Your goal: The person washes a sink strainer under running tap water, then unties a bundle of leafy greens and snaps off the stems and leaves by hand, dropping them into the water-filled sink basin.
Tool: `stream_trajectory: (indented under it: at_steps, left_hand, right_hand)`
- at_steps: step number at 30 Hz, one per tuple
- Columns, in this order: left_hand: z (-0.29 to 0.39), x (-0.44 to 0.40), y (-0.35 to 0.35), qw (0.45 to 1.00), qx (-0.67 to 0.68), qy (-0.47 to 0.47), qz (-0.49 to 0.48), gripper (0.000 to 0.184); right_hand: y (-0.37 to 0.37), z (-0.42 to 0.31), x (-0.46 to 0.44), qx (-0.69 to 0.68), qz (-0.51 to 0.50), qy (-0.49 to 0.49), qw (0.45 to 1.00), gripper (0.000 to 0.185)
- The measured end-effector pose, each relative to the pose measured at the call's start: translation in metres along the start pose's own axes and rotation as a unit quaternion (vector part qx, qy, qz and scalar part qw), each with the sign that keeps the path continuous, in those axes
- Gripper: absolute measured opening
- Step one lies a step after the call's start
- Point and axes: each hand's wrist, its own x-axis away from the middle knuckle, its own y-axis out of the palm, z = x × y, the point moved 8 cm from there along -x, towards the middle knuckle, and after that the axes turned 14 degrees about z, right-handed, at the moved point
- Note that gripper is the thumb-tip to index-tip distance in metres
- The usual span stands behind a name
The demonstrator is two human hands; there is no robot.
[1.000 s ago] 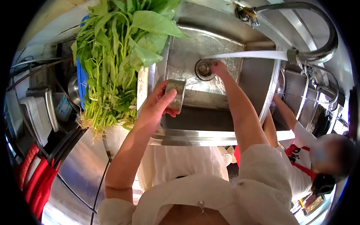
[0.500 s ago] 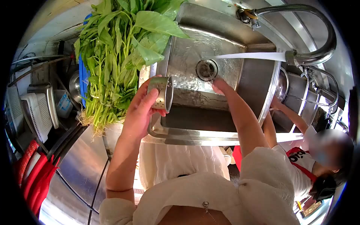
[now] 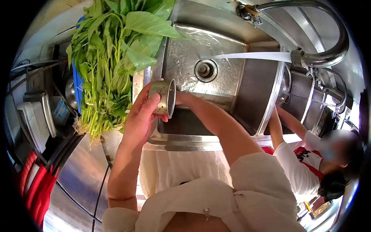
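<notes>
Leafy bunch [image 3: 112, 65]: well to the left of the drain [image 3: 206, 70], its roots pointing my way; a strip of blue tray [image 3: 77, 87] shows along its outer edge.
Left hand [image 3: 142, 116]: left of the drain and closer to my body than it is, gripping the perforated metal cup [image 3: 161, 98], my thumb on the side facing me.
Perforated metal cup: left of the drain and a little nearer me, apart from it, tipped over; the axis through its mouth runs roughly left to right, its rim turned to the drain's side.
Right hand [image 3: 180, 98]: nearer me than the drain and slightly left of it, partly behind the cup's rim; my fingers are hidden, so I can't tell whether they touch or hold anything.
Nearer hand: my right is closer to the drain than my left, its forearm slanting in from the drain's right.
Water stream [image 3: 255, 56]: slants in from the drain's right, ending close to its far edge.
Co-worker's arms [image 3: 275, 125]: well right of the drain, nearer me.
</notes>
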Motion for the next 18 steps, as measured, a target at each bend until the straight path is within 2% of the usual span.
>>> stream_trajectory:
  at_steps: [1, 2, 4, 5, 6, 9, 10, 13, 15, 17, 18]
  left_hand:
    - [0.001, 0.001, 0.002, 1.0, -0.002, 0.002, -0.008, 0.042]
    - [0.001, 0.003, 0.001, 1.0, -0.003, 0.003, -0.014, 0.042]
    - [0.0, 0.004, -0.001, 1.0, -0.001, -0.003, -0.012, 0.043]
    - [0.001, 0.002, -0.002, 1.0, 0.004, 0.003, -0.011, 0.043]
    - [0.003, 0.001, -0.004, 1.0, 0.009, 0.009, -0.009, 0.043]
    - [-0.001, 0.0, -0.004, 1.0, 0.026, -0.002, -0.017, 0.043]
    - [0.0, -0.001, -0.004, 0.999, 0.03, -0.003, -0.017, 0.043]
    - [-0.002, 0.002, -0.002, 1.0, 0.005, -0.015, -0.015, 0.043]
    - [-0.002, 0.001, -0.002, 1.0, 0.006, -0.015, -0.008, 0.043]
    - [-0.003, 0.001, 0.0, 1.0, 0.0, -0.023, -0.015, 0.043]
    - [-0.004, 0.002, 0.001, 1.0, -0.002, -0.021, -0.016, 0.043]
  right_hand:
    - [-0.002, 0.018, 0.004, -0.019, 0.012, 0.054, 0.998, 0.028]
    - [-0.01, 0.07, -0.002, -0.005, -0.004, 0.15, 0.989, 0.027]
    - [-0.063, 0.137, 0.02, 0.026, 0.042, 0.31, 0.949, 0.025]
    - [-0.119, 0.142, 0.028, 0.074, 0.117, 0.268, 0.953, 0.024]
    - [-0.146, 0.165, 0.044, 0.111, 0.101, 0.287, 0.946, 0.023]
    - [-0.156, 0.227, 0.134, 0.137, -0.147, 0.426, 0.882, 0.027]
    - [-0.144, 0.236, 0.18, 0.099, -0.254, 0.566, 0.778, 0.028]
    - [-0.142, 0.193, 0.186, 0.178, -0.147, 0.49, 0.841, 0.031]
    - [-0.121, 0.169, 0.148, 0.132, -0.108, 0.419, 0.892, 0.029]
    - [-0.088, 0.166, 0.127, -0.098, -0.079, 0.557, 0.821, 0.029]
    - [-0.085, 0.163, 0.109, -0.126, -0.093, 0.547, 0.822, 0.029]
